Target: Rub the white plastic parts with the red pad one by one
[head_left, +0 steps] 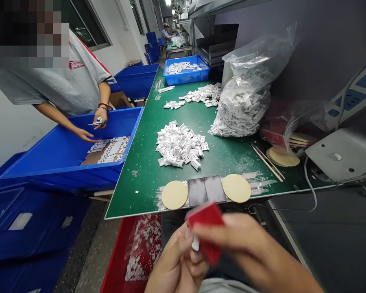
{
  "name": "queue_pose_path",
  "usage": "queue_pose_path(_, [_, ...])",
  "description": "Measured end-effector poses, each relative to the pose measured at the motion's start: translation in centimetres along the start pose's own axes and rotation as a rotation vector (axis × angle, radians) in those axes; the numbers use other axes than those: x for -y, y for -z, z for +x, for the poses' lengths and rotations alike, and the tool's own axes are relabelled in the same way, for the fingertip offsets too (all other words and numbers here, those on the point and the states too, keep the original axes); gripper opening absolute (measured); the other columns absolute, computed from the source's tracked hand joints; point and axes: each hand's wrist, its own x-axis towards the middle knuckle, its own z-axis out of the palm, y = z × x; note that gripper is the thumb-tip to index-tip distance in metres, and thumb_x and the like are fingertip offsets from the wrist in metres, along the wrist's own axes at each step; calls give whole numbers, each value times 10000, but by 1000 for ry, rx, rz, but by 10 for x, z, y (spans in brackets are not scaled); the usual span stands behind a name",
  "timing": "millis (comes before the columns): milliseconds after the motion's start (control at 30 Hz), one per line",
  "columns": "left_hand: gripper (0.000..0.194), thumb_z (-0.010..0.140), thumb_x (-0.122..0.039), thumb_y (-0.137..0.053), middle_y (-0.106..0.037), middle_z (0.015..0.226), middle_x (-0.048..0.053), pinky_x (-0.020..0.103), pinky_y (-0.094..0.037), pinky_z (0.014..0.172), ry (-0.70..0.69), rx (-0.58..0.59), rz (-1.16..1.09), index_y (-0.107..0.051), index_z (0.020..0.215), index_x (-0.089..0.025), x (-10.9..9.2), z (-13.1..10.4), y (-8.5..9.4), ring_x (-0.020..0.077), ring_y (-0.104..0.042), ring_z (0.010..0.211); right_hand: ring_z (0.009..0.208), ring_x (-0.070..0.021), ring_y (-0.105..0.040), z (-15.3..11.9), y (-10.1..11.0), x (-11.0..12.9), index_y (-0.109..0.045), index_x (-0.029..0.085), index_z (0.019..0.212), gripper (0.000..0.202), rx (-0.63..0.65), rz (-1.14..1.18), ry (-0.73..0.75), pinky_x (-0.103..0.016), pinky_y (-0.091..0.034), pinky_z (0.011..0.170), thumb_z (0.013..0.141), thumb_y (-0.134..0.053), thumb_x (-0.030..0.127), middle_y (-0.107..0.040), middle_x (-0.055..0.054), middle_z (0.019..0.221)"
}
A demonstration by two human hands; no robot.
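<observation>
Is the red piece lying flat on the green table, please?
No, the red piece is held in the right hand.

Pictured bare-handed, with smooth, rounded fingertips on the left hand (pixel 181 256) and long, slim fingers on the right hand (pixel 242 238), the latter blurred. Shown uncovered along the right forearm (pixel 293 270), down to the near right edge. Dressed at the near edge in light grey cloth (pixel 224 285), plain and loosely creased, and farther off, below mid-scene, in dark trousers (pixel 171 224), plain in colour and partly hidden, too shadowed for finer detail.
</observation>
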Motion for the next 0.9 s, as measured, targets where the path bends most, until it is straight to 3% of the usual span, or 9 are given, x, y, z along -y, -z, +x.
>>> queue_pose_path(67, [319,660,-267,-974,-664,663,-20,139,-437,518,-78,15,72,-808,913,-168,1,0,2,45,-568,551,1022,-171,-764,-3,1,-2,-661,425,1409,491,-161,-54,-30,-237,-565,934,1037,-542,126,-813,9,1158])
queue_pose_path(167, [317,636,-310,-983,-750,719,27,195,-536,630,-202,-8,226,-822,885,-196,2,0,3,107,-678,636,921,-171,-782,-5,5,-6,-691,437,1368,437,-17,-18,-10,-243,-599,853,1035,-577,178,-839,14,1073])
queue_pose_path(300, [308,561,-317,-1011,-782,717,30,180,-558,625,-424,-178,344,-828,784,-210,6,-1,-2,133,-731,655,980,-184,-787,-3,5,-9,-717,434,1326,370,-279,-23,-142,-256,-614,860,1034,-605,236,-838,13,1158])
queue_pose_path(367, [313,526,-314,-1022,-790,729,23,179,-577,654,-529,-238,353,-821,741,-207,9,-1,-4,133,-739,667,1020,-213,-791,-2,3,-8,-752,430,1271,305,-203,40,-149,-282,-629,874,1013,-652,301,-841,8,1159])
queue_pose_path(400, [301,526,-304,-1021,-796,735,19,188,-590,665,-568,-242,354,-819,729,-212,10,0,-4,136,-742,668,1050,-219,-787,-2,2,-7,-753,428,1267,300,-190,54,-153,-292,-627,902,1011,-656,305,-838,8,1172])
queue_pose_path(500, [219,597,-255,-989,-813,738,21,220,-626,667,-676,-183,409,-833,752,-246,12,1,1,159,-763,669,1139,-209,-760,-2,-2,-2,-740,442,1279,332,-314,59,-226,-296,-591,998,1018,-647,258,-809,31,1252])
queue_pose_path(633, [153,694,-199,-932,-839,797,39,217,-639,717,-797,-94,568,-852,804,-270,10,1,10,169,-791,722,918,-250,-804,1,-11,9,-780,373,1250,289,-154,174,-233,-326,-660,825,971,-714,334,-866,-26,1022])
queue_pose_path(800, [122,710,-245,-929,-843,811,17,180,-626,738,-916,-189,637,-850,795,-284,11,0,9,149,-793,745,1047,-325,-768,16,-17,12,-753,303,1319,434,-333,124,-266,-415,-648,881,912,-751,456,-859,-73,1015])
queue_pose_path(900, [122,737,-221,-908,-846,818,10,197,-635,737,-969,-144,708,-851,810,-300,14,0,5,157,-797,744,1064,-331,-765,17,-12,6,-751,293,1322,451,-380,105,-278,-428,-644,890,909,-746,472,-857,-80,1038])
